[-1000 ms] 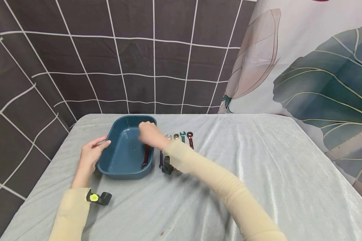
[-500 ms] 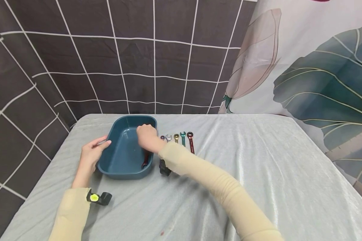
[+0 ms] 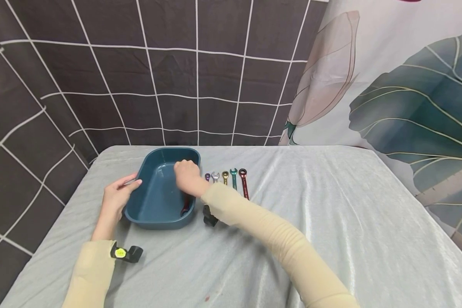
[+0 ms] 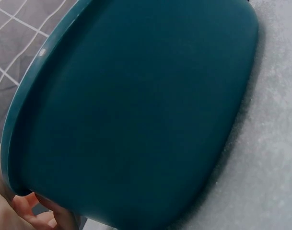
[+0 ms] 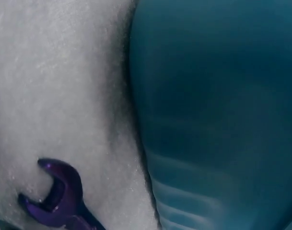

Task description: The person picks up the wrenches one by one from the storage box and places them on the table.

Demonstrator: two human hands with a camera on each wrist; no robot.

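Observation:
A blue basin (image 3: 158,188) sits on the cloth toward the left. My left hand (image 3: 117,192) pinches its left rim between thumb and fingers; in the left wrist view, fingers (image 4: 45,211) show under the rim. Reaching into the basin along its right wall, my right hand (image 3: 188,176) has its fingers curled down around the upper part of a dark red wrench (image 3: 185,206). The lower open end of that wrench sticks out below the hand. My right fingertips are hidden behind the back of the hand, and the basin wall blocks them in the right wrist view.
Just right of the basin lies a row of wrenches: purple (image 5: 59,196), silver (image 3: 215,176), gold (image 3: 225,176), green (image 3: 234,177) and red (image 3: 244,184). My right forearm passes over their near ends. A grey cloth (image 3: 331,222) covers the table; a dark gridded curtain (image 3: 169,72) hangs behind.
My right hand has shifted slightly left and toward me inside the basin, covering more of the dark red wrench. The purple wrench's ring end has come into view. My left hand has stayed still.

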